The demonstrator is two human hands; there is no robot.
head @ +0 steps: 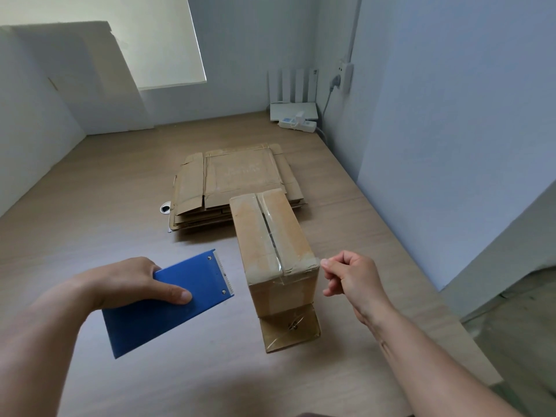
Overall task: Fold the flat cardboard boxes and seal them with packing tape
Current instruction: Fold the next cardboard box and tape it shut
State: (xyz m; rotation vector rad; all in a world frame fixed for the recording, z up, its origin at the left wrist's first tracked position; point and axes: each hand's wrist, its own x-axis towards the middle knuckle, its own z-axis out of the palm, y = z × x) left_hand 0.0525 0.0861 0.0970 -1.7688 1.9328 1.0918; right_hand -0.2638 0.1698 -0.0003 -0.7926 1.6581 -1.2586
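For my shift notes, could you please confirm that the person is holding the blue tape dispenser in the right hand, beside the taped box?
Not quite: the head view shows the blue tape dispenser held in the left hand, not the right. It is indeed beside the taped box.

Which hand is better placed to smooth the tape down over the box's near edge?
Probably right. The right hand hovers beside the near top corner of the box, while the left hand is off to the side, gripping the blue tape dispenser.

Single head view, wide-angle, looking forward-down, near over wooden surface (120,206).
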